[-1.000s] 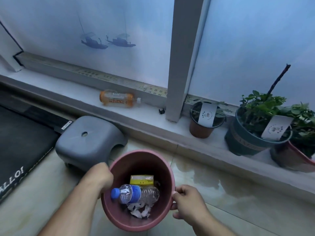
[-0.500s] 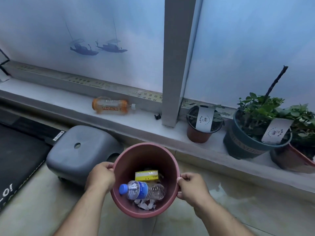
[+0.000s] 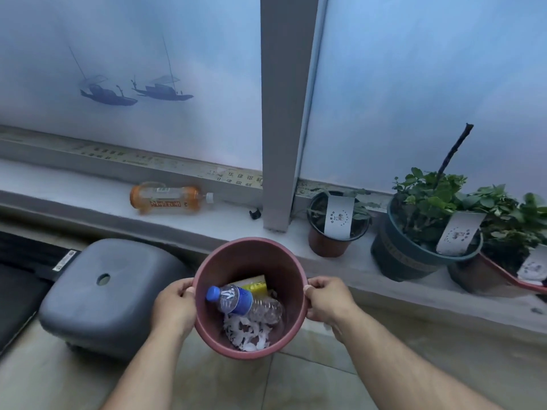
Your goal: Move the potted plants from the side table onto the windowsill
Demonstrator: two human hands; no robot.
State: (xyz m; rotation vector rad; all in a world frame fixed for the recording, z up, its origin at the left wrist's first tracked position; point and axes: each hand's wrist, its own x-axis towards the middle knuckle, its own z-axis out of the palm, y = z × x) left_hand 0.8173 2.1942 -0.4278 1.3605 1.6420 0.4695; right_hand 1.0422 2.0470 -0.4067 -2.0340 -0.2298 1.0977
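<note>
Both my hands hold a dusty-pink plastic pot (image 3: 251,255) by its rim, above the floor in front of the windowsill (image 3: 88,199). My left hand (image 3: 174,306) grips the left rim and my right hand (image 3: 328,300) grips the right rim. Inside the pot lie a clear water bottle with a blue cap (image 3: 242,301), a yellow box (image 3: 254,287) and white scraps. Three potted plants stand on the sill at the right: a small brown pot (image 3: 325,245), a dark teal pot (image 3: 402,258) with a leafy plant and a stick, and a reddish pot (image 3: 491,276) at the frame edge.
An orange drink bottle (image 3: 165,199) lies on its side on the sill, left of the window post (image 3: 281,113). A grey plastic stool (image 3: 106,294) stands on the tiled floor at my left. A black mat (image 3: 17,288) lies beyond it.
Both hands have lifted the pink pot up and forward toward the sill. My left hand shifted from over the rim's near side to its left edge.
</note>
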